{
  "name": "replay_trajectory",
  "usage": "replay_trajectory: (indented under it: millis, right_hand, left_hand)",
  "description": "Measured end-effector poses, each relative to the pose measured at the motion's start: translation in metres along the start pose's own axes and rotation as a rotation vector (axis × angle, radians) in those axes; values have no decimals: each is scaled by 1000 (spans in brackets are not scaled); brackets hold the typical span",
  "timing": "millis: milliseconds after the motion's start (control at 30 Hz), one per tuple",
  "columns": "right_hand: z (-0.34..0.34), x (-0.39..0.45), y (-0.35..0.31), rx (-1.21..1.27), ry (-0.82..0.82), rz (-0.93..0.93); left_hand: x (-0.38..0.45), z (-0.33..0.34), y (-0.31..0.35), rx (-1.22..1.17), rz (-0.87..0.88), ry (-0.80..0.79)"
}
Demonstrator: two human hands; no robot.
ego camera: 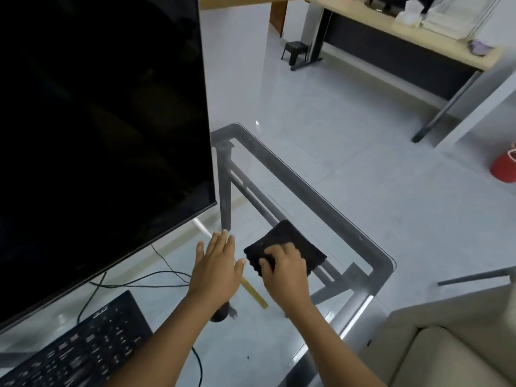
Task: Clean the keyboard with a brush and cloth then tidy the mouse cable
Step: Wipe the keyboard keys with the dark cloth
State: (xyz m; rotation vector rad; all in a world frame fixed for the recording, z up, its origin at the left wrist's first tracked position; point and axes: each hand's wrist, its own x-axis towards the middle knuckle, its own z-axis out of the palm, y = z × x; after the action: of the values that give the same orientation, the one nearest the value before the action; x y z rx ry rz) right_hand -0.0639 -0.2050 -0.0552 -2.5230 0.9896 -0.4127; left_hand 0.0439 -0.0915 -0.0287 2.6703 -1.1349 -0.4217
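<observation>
A folded black cloth (290,241) lies on the glass desk (371,252) near its right corner. My right hand (284,270) rests on the cloth's near edge with fingers curled into it. My left hand (216,265) hovers flat and open just left of the cloth, fingers spread. A wooden brush handle (255,293) lies on the glass between my wrists, its bristle end hidden. The black keyboard (75,347) sits at the lower left. A thin black cable (145,280) runs across the glass behind it, and the dark mouse (220,314) peeks out under my left forearm.
A large dark monitor (97,135) fills the left side, overhanging the desk. The glass edge curves round at the right, with a beige sofa (446,350) beyond it. Another desk (405,37) and a red bucket (504,169) stand further off on the tiled floor.
</observation>
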Motion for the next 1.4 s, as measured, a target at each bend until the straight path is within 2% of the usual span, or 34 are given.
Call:
replay_trajectory:
  millis: [67, 167, 267, 400, 600, 733, 833, 1067, 1233, 1400]
  right_hand:
    - [-14, 22, 12, -6, 16, 37]
    - [-23, 42, 31, -103, -95, 108]
    - [-19, 45, 48, -159, -160, 142]
    - [-14, 45, 59, -171, -134, 154]
    - [-15, 49, 68, -125, -151, 151]
    - [-30, 45, 55, 65, -161, 174]
    - [-39, 36, 27, 163, -242, 142]
    - [-31, -6, -96, 171, -394, -121]
    - [8, -67, -194, 175, -500, -317]
    - [47, -124, -264, 230, -584, -394]
  left_hand:
    - [16, 2, 15, 26, 51, -6]
    - [34, 12, 41, 48, 91, -29]
    - [46, 26, 59, 122, 53, -3]
    - [53, 34, 71, 117, 12, 32]
    - [55, 29, 81, -191, -58, 11]
    - [33, 10, 70, -534, -145, -2]
    - [6, -8, 43, -613, -196, 47]
    - [-86, -60, -53, -692, -355, 226]
    - [-181, -76, -139, -692, -475, 346]
    - [-253, -68, -211, -680, -575, 431]
